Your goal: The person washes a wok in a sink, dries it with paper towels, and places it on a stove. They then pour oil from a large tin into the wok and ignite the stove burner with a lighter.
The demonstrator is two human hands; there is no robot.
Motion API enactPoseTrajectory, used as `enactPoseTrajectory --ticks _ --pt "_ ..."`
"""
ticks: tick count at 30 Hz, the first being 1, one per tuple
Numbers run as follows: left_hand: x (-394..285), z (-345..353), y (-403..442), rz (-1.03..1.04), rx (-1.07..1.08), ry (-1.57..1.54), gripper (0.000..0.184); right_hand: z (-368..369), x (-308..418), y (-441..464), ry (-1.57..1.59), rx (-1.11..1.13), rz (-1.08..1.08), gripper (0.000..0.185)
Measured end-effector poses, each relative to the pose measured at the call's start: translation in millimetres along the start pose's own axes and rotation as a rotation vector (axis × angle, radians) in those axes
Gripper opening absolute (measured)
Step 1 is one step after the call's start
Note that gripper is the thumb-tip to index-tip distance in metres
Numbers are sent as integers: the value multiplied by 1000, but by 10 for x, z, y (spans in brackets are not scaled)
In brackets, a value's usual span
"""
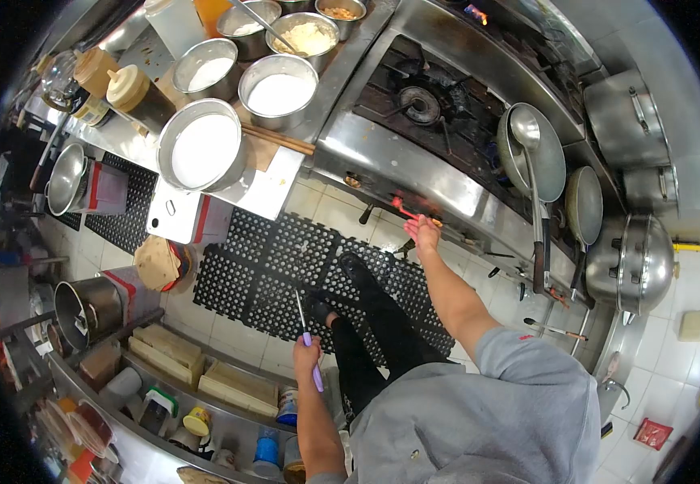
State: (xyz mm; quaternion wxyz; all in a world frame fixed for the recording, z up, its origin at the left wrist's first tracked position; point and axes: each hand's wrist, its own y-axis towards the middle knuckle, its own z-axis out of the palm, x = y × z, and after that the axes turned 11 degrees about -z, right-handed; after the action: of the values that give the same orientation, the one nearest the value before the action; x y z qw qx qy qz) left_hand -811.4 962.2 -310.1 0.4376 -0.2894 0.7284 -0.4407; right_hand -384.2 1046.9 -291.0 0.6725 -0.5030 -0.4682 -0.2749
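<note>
My left hand [307, 355] is wrapped round the purple handle of a stick lighter [308, 340], whose thin metal shaft points away from me over the black mat. Under the front edge of the gas stove [438, 173], my right hand [424, 234] reaches out with its fingers at a red valve handle [403, 210]. The fingers appear to pinch its near end. No flame shows at the bare front burner [419, 105]. A wok [547, 173] with a ladle [526, 129] lying in it sits on the stove farther right.
Metal bowls of white contents [202, 149] stand on the counter at left, beside wooden chopsticks [277, 139] and a sauce bottle [136, 98]. A frying pan [584, 206] and large pots [626, 117] line the right. Perforated rubber matting [245, 274] covers the floor. A shelf [196, 403] holds containers.
</note>
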Motion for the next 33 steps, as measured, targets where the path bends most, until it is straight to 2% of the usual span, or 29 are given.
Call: enactPoseTrajectory --ticks 7,10,14,16,17,18,19,21,22,23,24,25,26,28,30,31,33 --pt "102 -164 68 41 -69 51 16 -35 31 -42 36 -42 47 41" --pt "273 -244 95 -36 -21 -39 16 -99 48 -52 47 -46 81 45" --pt "374 -313 10 -92 -54 -12 19 -252 -103 -166 -2 -8 118 42" --pt "368 -321 -70 -111 -75 17 23 -310 -227 -325 -469 202 182 31" --pt "396 -309 -90 -109 -82 35 25 -315 -310 -461 -541 283 175 23" --pt "422 -311 -119 -109 -95 51 28 -338 -346 -566 -715 562 184 21" --pt "340 -314 -228 -79 -84 83 31 -351 -438 -691 -852 728 226 20" --pt "41 -389 -628 16 -81 139 37 -234 -299 -1153 -998 991 268 21" --pt "-200 -420 -995 170 -162 124 40 -208 -340 -1303 -1054 1151 320 21" --pt "-494 -494 -1448 185 -154 59 42 -260 -572 -1382 -962 1203 427 21" --pt "-667 -552 -1845 274 -286 133 41 -135 -391 -1585 -1034 1347 403 20" --pt "-698 -654 -2155 434 -346 119 40 -155 -592 -1544 -985 1516 501 21" --pt "-723 -739 -2551 475 -480 124 40 -54 -476 -1666 -1072 1676 403 22" --pt "-785 -919 -3513 457 -748 119 36 144 -233 -1893 -1190 1805 333 25" --pt "-480 -924 -4242 415 -1126 161 30 267 -196 -1818 -1237 2030 196 22" --pt "-382 -946 -4607 406 -1285 170 27 335 -189 -1706 -1116 2118 257 22" --pt "-172 -997 -5307 367 -1571 251 26 459 -123 -1577 -1378 2090 72 17"
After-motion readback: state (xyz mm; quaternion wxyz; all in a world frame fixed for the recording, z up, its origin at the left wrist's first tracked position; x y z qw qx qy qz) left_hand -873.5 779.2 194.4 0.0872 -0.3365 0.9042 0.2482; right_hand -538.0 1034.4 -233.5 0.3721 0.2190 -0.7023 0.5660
